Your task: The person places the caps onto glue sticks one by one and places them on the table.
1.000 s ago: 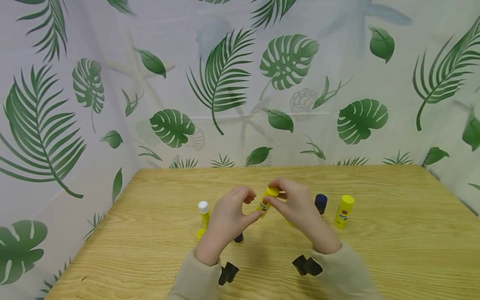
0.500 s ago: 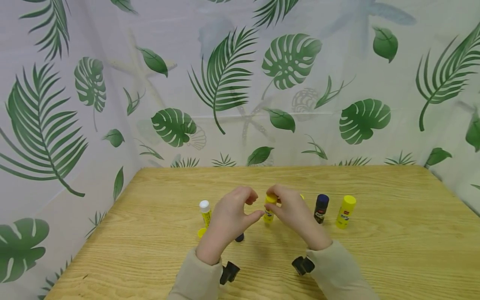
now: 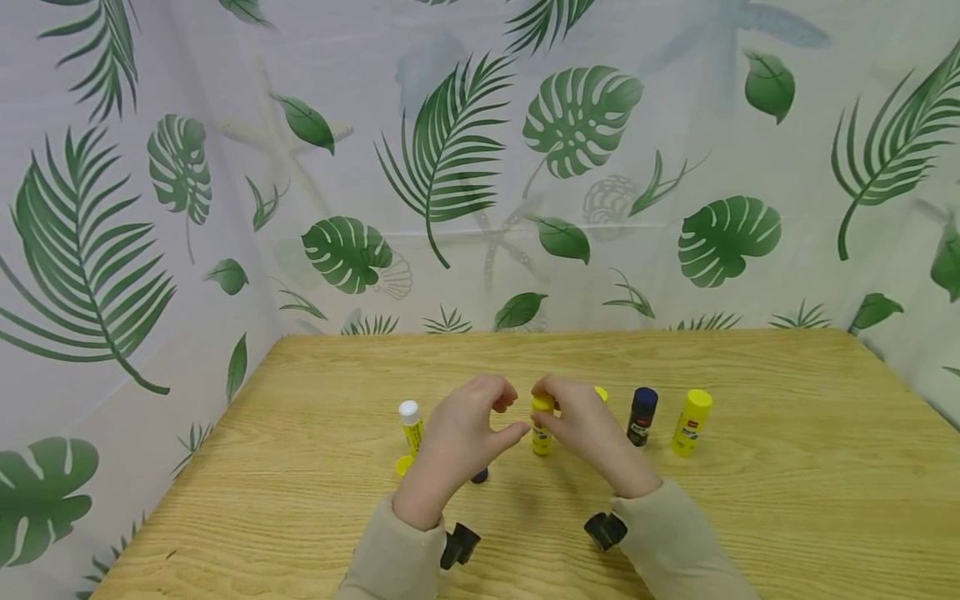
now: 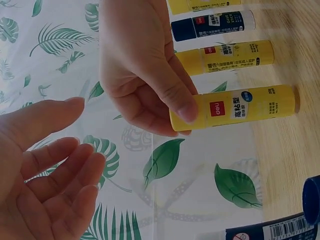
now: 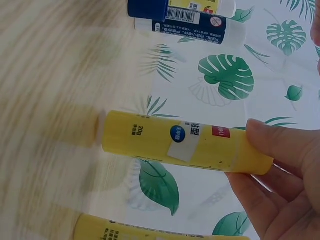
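Hiding most of another tube (image 3: 602,394), the right hand (image 3: 587,429) pinches a yellow glue stick (image 3: 542,439) upright at the bench (image 3: 795,467) by its top, while the left hand (image 3: 467,425) curves its fingers (image 4: 75,172) wide of the thumb.

Right hand (image 5: 292,175) at frame edge, thumb and fingers pinching the cap end of a yellow cylindrical plastic glue stick with red label and blue oval (image 5: 170,140), its base towards the pale wood-grain worktop (image 5: 45,100), contact hard to tell. Second yellow cylindrical tube (image 5: 150,231) near it, cut off by the frame. Opposite side, well apart: navy-blue cylindrical tube with barcode (image 5: 192,30), dark blue round cap (image 5: 147,9) overlapping it, white cloth printed with green leaves (image 5: 200,75) behind.
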Demonstrator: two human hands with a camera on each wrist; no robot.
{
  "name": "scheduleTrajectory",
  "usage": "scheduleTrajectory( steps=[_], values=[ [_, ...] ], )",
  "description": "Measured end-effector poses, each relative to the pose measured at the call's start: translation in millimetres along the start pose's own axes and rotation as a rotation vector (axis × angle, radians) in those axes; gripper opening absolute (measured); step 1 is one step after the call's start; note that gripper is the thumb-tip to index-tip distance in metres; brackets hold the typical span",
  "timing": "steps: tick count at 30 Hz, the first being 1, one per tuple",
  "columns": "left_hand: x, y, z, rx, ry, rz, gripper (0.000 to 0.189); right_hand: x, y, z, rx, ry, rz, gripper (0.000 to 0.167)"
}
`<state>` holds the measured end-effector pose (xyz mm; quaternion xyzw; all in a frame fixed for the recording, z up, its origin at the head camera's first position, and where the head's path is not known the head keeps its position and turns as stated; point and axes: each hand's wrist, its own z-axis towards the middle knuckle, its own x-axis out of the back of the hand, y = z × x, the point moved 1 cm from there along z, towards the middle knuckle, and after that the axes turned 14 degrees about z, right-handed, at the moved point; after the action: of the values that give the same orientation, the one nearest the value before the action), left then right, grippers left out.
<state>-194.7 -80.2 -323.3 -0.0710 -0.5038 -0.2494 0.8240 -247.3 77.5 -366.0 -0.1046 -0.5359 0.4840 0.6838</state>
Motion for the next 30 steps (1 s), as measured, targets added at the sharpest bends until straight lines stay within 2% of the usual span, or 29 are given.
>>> scheduleTrajectory(
  steps=[15, 30],
  values=[
    [0.0, 0.6, 0.7, -0.003, -0.026, -0.002, 0.024, -2.4, 1.4, 0.0, 0.003, -0.019, 0.014, 0.022],
    [0.5, 0.2, 0.8, -0.019, -0.019, -0.004, 0.024, -1.9, 0.7, 0.1, -0.034, -0.016, 0.028, 0.023]
  ],
)
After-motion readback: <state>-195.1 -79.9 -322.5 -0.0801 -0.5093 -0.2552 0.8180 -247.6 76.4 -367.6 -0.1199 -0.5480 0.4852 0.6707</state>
